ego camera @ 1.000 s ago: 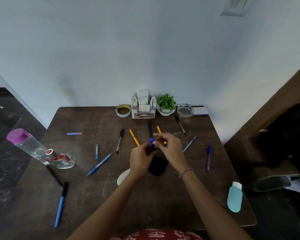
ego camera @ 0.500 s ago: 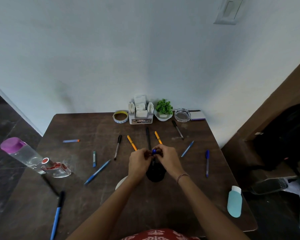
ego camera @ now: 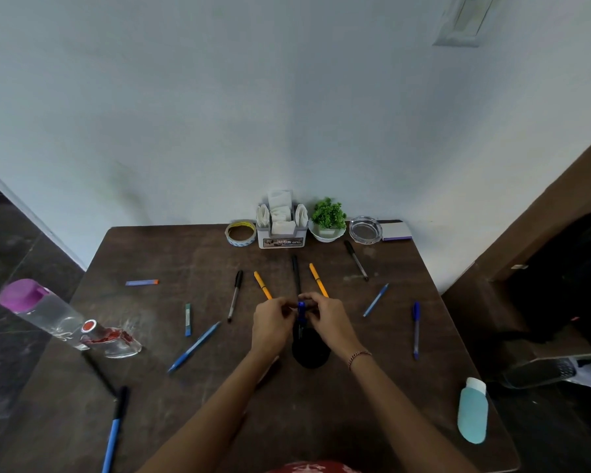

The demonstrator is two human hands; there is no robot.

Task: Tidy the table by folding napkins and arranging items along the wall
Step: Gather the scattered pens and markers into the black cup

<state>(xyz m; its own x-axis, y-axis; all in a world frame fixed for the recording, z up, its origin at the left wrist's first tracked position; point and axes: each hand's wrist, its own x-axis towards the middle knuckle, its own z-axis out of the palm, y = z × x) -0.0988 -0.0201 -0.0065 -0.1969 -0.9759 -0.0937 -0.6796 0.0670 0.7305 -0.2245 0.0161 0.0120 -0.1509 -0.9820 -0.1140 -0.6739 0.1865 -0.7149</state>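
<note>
Reaching in over the near edge of the dark brown wooden table [ego camera: 406, 387], the person's two forearms meet at mid-table. There the left hand [ego camera: 273, 328] and the right hand [ego camera: 329, 323] both pinch the top of a dark-blue pen [ego camera: 301, 309] with curled fingertips. The pen stands upright over a black round cup [ego camera: 310, 355]; whether its tip sits inside cannot be told.

Near the front left lies a blue pen with a black cap [ego camera: 115, 428]. A pale teal plastic bottle [ego camera: 472, 413] lies at the front right.

Farther back on the left a clear bottle with a purple lid [ego camera: 38, 308] lies beside a glass flask with a red cap [ego camera: 106, 337]. Loose pens are scattered around the hands, among them two orange pens [ego camera: 262, 285] just beyond the knuckles.

Against the wall stand a roll of tape [ego camera: 240, 232] and a white holder [ego camera: 280, 237] stuffed with folded white napkins [ego camera: 280, 213]. Right of them are a small green plant in a white bowl [ego camera: 328, 221], a round glass ashtray [ego camera: 365, 229] and a white notepad [ego camera: 396, 230], all in one row
</note>
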